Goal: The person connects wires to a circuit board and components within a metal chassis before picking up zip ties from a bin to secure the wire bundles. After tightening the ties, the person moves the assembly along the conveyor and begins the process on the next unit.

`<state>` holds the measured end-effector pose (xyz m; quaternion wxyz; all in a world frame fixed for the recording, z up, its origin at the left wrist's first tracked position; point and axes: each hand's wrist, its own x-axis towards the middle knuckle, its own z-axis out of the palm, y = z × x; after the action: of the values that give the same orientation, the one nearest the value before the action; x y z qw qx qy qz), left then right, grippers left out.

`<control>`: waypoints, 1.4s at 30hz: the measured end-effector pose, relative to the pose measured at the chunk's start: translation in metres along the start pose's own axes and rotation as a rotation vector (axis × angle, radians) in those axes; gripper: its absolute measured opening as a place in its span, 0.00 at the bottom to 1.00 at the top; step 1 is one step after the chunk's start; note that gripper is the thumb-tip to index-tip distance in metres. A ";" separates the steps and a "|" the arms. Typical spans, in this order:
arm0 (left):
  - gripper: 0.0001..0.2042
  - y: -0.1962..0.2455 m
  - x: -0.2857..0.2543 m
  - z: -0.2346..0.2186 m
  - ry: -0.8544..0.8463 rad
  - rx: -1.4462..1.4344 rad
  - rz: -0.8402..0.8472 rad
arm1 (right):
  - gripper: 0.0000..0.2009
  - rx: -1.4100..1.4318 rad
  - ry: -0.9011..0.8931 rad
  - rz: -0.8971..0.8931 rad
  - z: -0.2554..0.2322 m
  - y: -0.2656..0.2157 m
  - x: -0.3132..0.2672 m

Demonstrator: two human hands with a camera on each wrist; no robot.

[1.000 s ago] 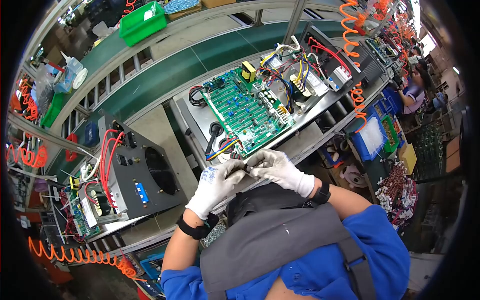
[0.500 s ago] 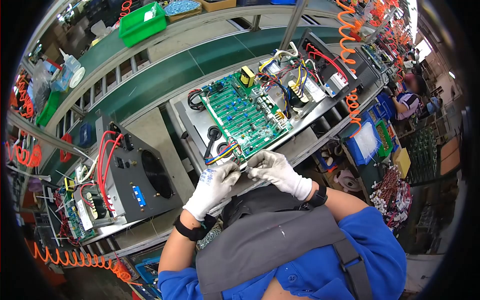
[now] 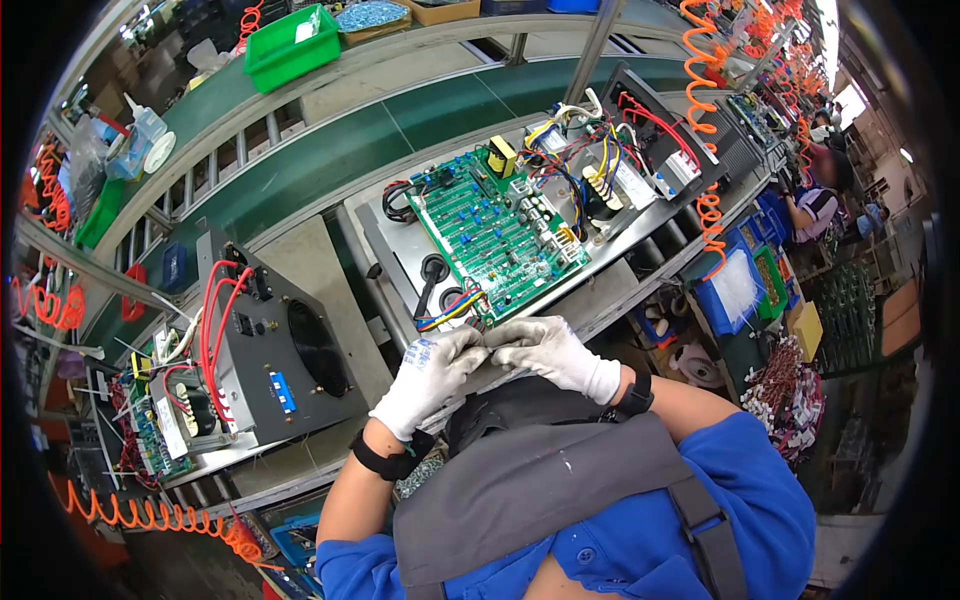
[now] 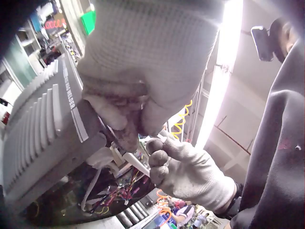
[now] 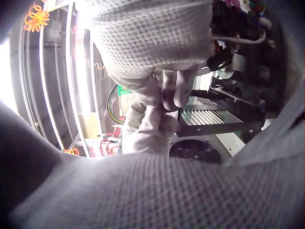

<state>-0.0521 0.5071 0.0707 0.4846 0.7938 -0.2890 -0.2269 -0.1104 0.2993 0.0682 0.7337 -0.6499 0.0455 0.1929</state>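
In the head view, my white-gloved left hand (image 3: 432, 372) and right hand (image 3: 548, 355) meet fingertip to fingertip in front of my apron. Their curled fingers pinch a small dark piece, mostly hidden between them; its kind cannot be told. The left wrist view shows the right hand (image 4: 188, 176) with bent fingers close to the left fingertips. Just beyond the hands lies a green circuit board (image 3: 500, 235) on a metal chassis (image 3: 400, 250). A bundle of coloured wires (image 3: 452, 310) at the board's near corner comes close to the left fingers.
A dark machine housing with a round fan (image 3: 318, 348) and red cables stands at left. Wiring and a dark panel (image 3: 665, 130) rise at the chassis's right end. Orange coiled hoses (image 3: 700, 110) hang nearby. A green bin (image 3: 292, 48) sits on the far rail; parts bins (image 3: 735, 290) are at right.
The hands came slightly apart half a second ago, with a small dark piece at the right fingertips. Now the fingertips are together again. The board and housings stay put.
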 end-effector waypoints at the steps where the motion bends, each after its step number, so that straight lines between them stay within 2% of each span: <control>1: 0.10 0.001 0.000 -0.001 -0.017 0.011 -0.001 | 0.13 -0.003 -0.003 -0.001 -0.001 0.000 0.000; 3: 0.11 -0.002 0.003 0.005 0.039 0.006 0.011 | 0.11 -0.188 -0.012 -0.156 -0.003 0.000 0.000; 5: 0.13 -0.003 0.003 0.006 0.096 -0.002 0.020 | 0.09 -0.206 0.024 -0.120 0.000 -0.004 0.002; 7: 0.16 -0.001 0.006 0.002 0.060 0.057 0.006 | 0.10 -0.530 0.032 -0.254 -0.005 -0.006 0.003; 11: 0.15 -0.018 0.011 0.003 0.053 -0.010 0.016 | 0.10 -0.615 -0.012 -0.309 -0.005 -0.012 0.005; 13: 0.15 -0.024 0.013 0.001 0.021 0.066 -0.001 | 0.08 -0.636 -0.097 -0.265 -0.001 -0.024 0.001; 14: 0.15 -0.022 0.013 0.000 0.027 0.063 -0.004 | 0.06 -0.700 -0.133 -0.421 0.002 -0.020 0.001; 15: 0.14 -0.018 0.013 -0.003 0.046 0.159 0.016 | 0.07 -0.832 -0.239 -0.412 0.009 -0.022 -0.001; 18: 0.14 -0.017 0.014 -0.004 0.050 0.279 0.022 | 0.09 -0.877 -0.333 -0.455 0.012 -0.016 0.007; 20: 0.14 -0.015 0.011 -0.005 0.049 0.308 0.004 | 0.10 -0.924 -0.499 -0.419 0.013 -0.038 0.019; 21: 0.13 -0.011 0.006 -0.007 0.083 0.282 0.018 | 0.11 -0.863 -0.541 -0.265 0.010 -0.063 0.018; 23: 0.13 -0.012 -0.003 -0.003 0.122 0.254 0.027 | 0.12 -0.792 -0.382 -0.580 -0.003 -0.067 0.030; 25: 0.14 -0.020 -0.014 0.003 0.269 0.536 0.286 | 0.12 -1.120 -0.439 -0.636 -0.007 -0.084 0.039; 26: 0.18 -0.017 -0.021 0.005 0.275 0.538 0.432 | 0.09 -1.196 -0.472 -0.697 -0.002 -0.087 0.045; 27: 0.19 -0.008 -0.025 0.008 0.208 0.625 0.454 | 0.09 -1.191 -0.469 -0.702 0.001 -0.089 0.053; 29: 0.19 -0.007 -0.026 0.019 0.079 0.791 0.440 | 0.10 -1.611 -0.668 -0.576 0.004 -0.088 0.069; 30: 0.17 -0.005 -0.024 0.020 0.056 0.843 0.430 | 0.09 -1.670 -0.661 -0.583 0.004 -0.079 0.077; 33: 0.15 -0.015 -0.019 0.028 0.147 0.784 0.374 | 0.08 -1.738 -0.614 -0.527 0.009 -0.084 0.087; 34: 0.10 -0.013 -0.016 0.031 0.146 0.605 0.295 | 0.08 -1.661 -0.617 -0.517 0.007 -0.084 0.093; 35: 0.10 -0.009 -0.011 0.035 0.156 0.611 0.290 | 0.08 -1.664 -0.623 -0.529 0.005 -0.086 0.095; 37: 0.07 0.003 0.000 0.054 0.213 0.440 0.250 | 0.08 -1.644 -0.648 -0.526 0.005 -0.090 0.097; 38: 0.04 0.011 0.011 0.066 0.253 0.455 0.296 | 0.08 -1.639 -0.658 -0.535 0.005 -0.089 0.097; 39: 0.05 0.014 0.019 0.068 0.260 0.449 0.250 | 0.08 -1.636 -0.673 -0.504 0.005 -0.088 0.099; 41: 0.05 0.015 0.003 0.060 0.292 0.463 0.256 | 0.09 -1.632 -0.685 -0.474 0.003 -0.090 0.102; 42: 0.05 0.014 -0.009 0.046 0.278 0.471 0.159 | 0.08 -1.622 -0.686 -0.458 0.003 -0.089 0.103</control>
<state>-0.0916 0.4790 0.0640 0.3379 0.8829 -0.3260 -0.0037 0.0145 0.3180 0.1197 0.0448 -0.8669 -0.4553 0.1979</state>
